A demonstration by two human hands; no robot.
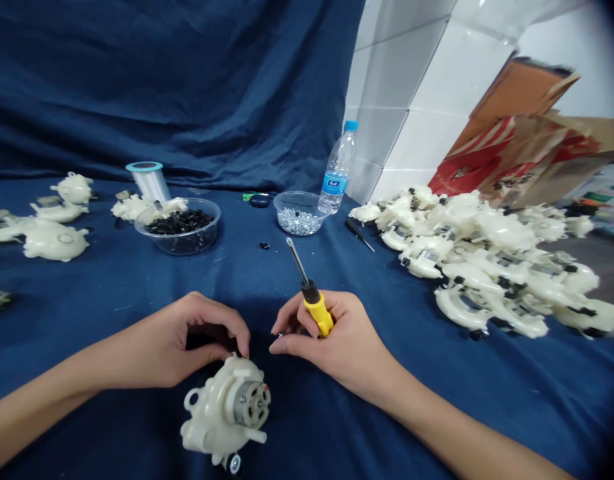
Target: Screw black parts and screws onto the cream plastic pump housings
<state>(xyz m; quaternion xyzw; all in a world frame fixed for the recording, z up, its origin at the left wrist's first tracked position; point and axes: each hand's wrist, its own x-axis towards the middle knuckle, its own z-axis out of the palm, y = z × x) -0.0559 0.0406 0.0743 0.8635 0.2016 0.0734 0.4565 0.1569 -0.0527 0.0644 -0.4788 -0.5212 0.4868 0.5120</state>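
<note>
My left hand (201, 340) is closed, with thumb and fingertips at the top edge of a cream plastic housing (214, 407). A round metal motor (253, 404) is set into the housing, and a small black wheel-like part (234, 463) shows at its lower end. A dark bit shows under my left fingertips, too hidden to name. To the right, my right hand (331, 330) grips a yellow-handled screwdriver (317, 312), its shaft tilted up and left. Its thumb and index finger also pinch a tiny metal piece (280, 336), which looks like a screw.
A clear bowl of black parts (181, 248) and a bowl of screws (299, 227) stand farther back. Near them are a spool (151, 181), a water bottle (337, 167) and a black screwdriver (359, 233). Housings are piled at right (487, 247); several lie at left (57, 240).
</note>
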